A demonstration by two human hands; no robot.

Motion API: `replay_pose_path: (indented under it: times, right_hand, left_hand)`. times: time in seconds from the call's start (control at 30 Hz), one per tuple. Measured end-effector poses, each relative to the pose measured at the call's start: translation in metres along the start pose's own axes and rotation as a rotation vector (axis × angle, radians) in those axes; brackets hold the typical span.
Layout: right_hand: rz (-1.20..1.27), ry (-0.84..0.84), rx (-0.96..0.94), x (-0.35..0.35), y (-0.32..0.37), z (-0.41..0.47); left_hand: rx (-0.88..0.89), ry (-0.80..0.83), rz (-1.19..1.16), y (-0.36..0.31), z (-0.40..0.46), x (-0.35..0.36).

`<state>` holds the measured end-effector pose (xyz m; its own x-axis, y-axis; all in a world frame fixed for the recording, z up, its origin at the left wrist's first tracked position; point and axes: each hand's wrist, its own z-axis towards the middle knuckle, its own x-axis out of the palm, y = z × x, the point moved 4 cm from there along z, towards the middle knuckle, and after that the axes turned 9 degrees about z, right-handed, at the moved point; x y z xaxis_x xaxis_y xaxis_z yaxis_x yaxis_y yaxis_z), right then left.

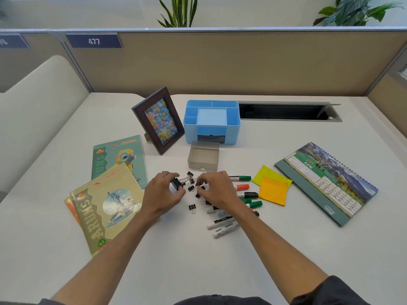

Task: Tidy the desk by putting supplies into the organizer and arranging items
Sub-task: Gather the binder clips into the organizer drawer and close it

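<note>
Cubicle desk [286,238], white top, beige partition behind. Binder clips [191,187] scattered mid-desk, just short of grey drawer tray [203,159], which sits pulled out in front of blue organizer [211,122]; likely staged there as the drop target. Left hand [164,193] curled round one larger black clip [176,183], thumb and fingers pinching it, wire handles pointing right toward the pile. Right hand [217,190] fingertips down on small clips, apparently pinching one; exact hold hidden under fingers. One stray clip [192,208] nearer the body, handles pointing toward camera. Markers [242,192] just right of the clips, partly under right wrist, long axes roughly left-right, caps right; lower ones angled. Sticky notes [273,189] beyond those, calendar [328,183] far right. Notebooks [110,194] fanned left, picture frame [158,119] propped upright beside organizer. Probably gathering clips two-handed for one transfer.
</note>
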<state>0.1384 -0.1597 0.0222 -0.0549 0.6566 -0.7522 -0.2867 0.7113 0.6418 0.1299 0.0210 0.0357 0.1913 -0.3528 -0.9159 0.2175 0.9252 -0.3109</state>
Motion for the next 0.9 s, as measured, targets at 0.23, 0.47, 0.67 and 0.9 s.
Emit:
replay_pose_path:
  times: [0.23, 0.47, 0.67, 0.9]
  right_hand:
    - [0.129, -0.231, 0.035, -0.024, -0.005, 0.014]
    - [0.033, -0.337, 0.224, -0.033, -0.023, 0.040]
    - [-0.014, -0.290, 0.270, -0.028, -0.029, 0.055]
    - [-0.014, -0.319, 0.214, -0.029, -0.028, 0.052]
  left_hand:
    - [-0.076, -0.117, -0.172, -0.002, 0.021, -0.008]
    - [-0.085, -0.118, -0.249, -0.020, 0.061, 0.009]
    - [-0.098, -0.039, -0.131, -0.033, 0.085, 0.031]
    - [-0.087, 0.038, 0.007, -0.034, 0.097, 0.045]
